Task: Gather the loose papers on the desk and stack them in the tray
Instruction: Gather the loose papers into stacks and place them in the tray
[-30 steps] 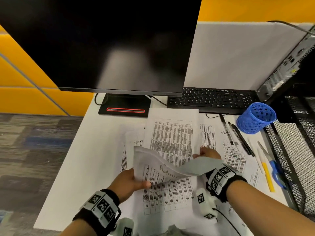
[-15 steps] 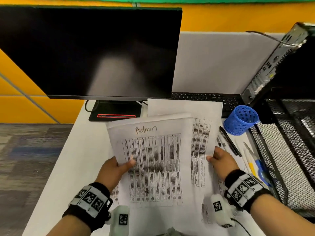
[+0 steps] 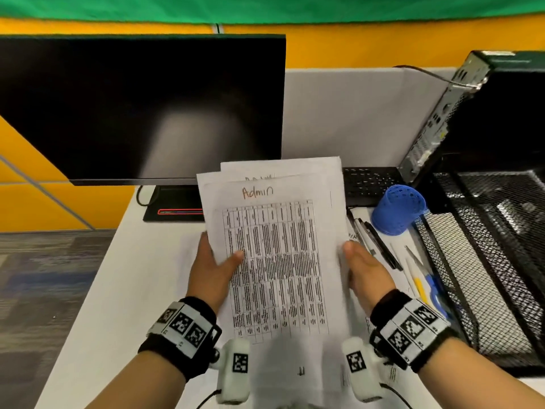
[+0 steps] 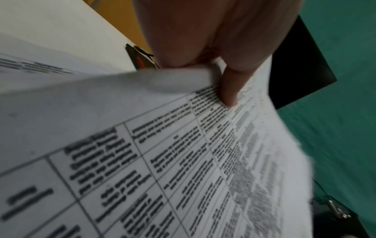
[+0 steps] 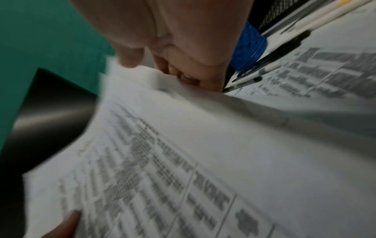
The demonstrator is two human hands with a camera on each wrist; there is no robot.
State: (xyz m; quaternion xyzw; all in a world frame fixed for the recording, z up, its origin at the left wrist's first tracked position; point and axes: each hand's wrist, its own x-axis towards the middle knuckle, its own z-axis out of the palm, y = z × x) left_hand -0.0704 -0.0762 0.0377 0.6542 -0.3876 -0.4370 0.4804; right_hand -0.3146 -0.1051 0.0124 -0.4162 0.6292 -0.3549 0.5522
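Note:
A bundle of printed papers point(image 3: 277, 255), its top sheet headed "Admin" over a table of text, is held up above the desk between both hands. My left hand point(image 3: 213, 265) grips the left edge, thumb lying on the top sheet point(image 4: 183, 161). My right hand point(image 3: 364, 271) grips the right edge, fingers curled behind the papers point(image 5: 183, 145). The black wire-mesh tray point(image 3: 483, 261) stands at the right of the desk. One more printed sheet point(image 5: 335, 70) lies on the desk under the pens.
A dark monitor point(image 3: 141, 107) stands behind the papers, with a black keyboard point(image 3: 368, 184) beside it. A blue mesh pen cup point(image 3: 398, 209) lies tipped by the tray. Pens point(image 3: 374, 240), a yellow marker and blue scissors lie along the tray. A computer tower point(image 3: 472, 113) stands behind.
Both hands lifted the papers off the desk and drew them together into one upright bundle. The right hand slid inward to the bundle's right edge.

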